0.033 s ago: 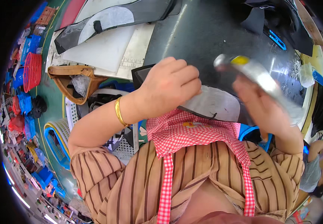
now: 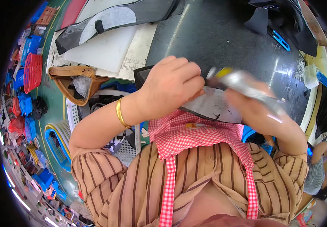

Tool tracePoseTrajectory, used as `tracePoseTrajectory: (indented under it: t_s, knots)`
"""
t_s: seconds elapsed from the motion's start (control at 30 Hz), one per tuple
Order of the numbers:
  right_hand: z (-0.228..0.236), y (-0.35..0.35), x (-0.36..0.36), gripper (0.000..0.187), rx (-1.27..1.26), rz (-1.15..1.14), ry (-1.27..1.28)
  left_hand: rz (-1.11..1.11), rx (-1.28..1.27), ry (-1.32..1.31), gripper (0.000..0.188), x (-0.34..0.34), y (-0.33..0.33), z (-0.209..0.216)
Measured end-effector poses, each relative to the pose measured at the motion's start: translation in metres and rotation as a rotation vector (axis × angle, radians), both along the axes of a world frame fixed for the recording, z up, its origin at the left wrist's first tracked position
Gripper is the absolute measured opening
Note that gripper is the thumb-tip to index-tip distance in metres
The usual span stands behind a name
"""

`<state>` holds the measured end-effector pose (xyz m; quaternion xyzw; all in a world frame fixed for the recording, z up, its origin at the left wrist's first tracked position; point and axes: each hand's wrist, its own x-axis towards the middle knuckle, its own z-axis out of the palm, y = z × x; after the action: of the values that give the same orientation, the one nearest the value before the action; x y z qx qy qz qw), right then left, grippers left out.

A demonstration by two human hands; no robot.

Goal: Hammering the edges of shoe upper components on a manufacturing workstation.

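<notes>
A dark, flat, curved panel with a pale grey patch [image 2: 210,103] lies at the near edge of the black work surface, partly over my apron. My left hand [image 2: 173,83] is closed over this panel, its fingers curled and the thumb by the grey patch; what lies under the fingers is hidden. In my right hand [image 2: 244,106] is a hammer [image 2: 239,80], its silvery metal head marked yellow near the left end. The hammer is smeared by motion, just above the panel's right part. A brown handle end shows below that hand.
A similar dark panel [image 2: 133,17] lies at the far left on white boards [image 2: 103,49]. A blue cutter [image 2: 280,40] and black material [image 2: 258,20] are at the far right. Left of the table hangs a brown bag [image 2: 72,70] near baskets [image 2: 57,140]. Another person [image 2: 322,170] is at the right edge.
My right hand and the hammer have swung down and to the left, toward the panel. My left hand stays nearly in place on the panel.
</notes>
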<state>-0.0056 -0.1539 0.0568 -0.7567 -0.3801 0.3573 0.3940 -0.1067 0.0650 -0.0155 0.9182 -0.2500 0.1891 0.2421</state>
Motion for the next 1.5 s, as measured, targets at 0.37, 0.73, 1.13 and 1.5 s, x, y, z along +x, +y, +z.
tracePoseTrajectory:
  t_s: [0.37, 0.73, 1.13, 1.5]
  knots:
    - [-0.01, 0.019, 0.003, 0.022, -0.167, 0.222, -0.153, 0.008, 0.02, 0.006, 0.027, -0.01, 0.022, 0.003]
    - [-0.01, 0.038, 0.002, 0.022, -0.122, 0.291, -0.197, 0.034, -0.12, 0.07, 0.031, -0.015, 0.045, 0.002]
    - [0.003, 0.063, 0.005, 0.024, -0.201, 0.201, 0.021, 0.107, -0.246, 0.049, 0.031, -0.022, 0.066, -0.004]
    - [-0.009, 0.07, 0.004, 0.023, -0.027, 0.262, -0.083, 0.253, -0.237, 0.052, 0.032, -0.035, 0.058, -0.005]
